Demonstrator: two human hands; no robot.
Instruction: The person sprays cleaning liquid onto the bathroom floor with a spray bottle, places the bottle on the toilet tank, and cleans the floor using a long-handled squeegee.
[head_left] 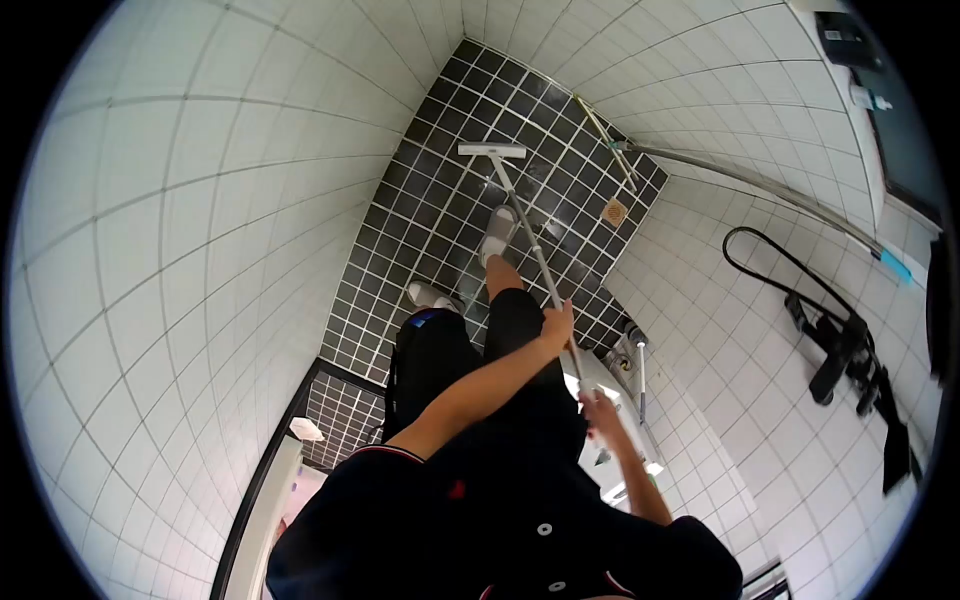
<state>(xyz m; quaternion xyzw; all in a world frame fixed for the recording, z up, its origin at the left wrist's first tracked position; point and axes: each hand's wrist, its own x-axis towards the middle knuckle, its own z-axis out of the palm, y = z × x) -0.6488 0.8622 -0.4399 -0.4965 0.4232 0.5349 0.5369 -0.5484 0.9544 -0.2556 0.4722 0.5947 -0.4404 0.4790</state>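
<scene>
A long-handled floor squeegee (541,258) runs from my hands down to the dark tiled floor. Its white crosswise head (491,150) rests on the tiles beyond my feet. My left hand (557,327) is closed round the pole part-way up. Higher along it, near its top end, my right hand (600,414) grips the same pole, its fingers partly blurred. Below the pole, my forward shoe (499,228) stands on the floor, with the other shoe (431,296) behind to the left.
White tiled walls enclose the dark floor (420,220). A floor drain (614,212) lies right, near a thin stick (605,140). A long metal pole (760,182) leans rightward. A black hose (790,258) hangs on the right wall. A doorway sill (345,371) is behind left.
</scene>
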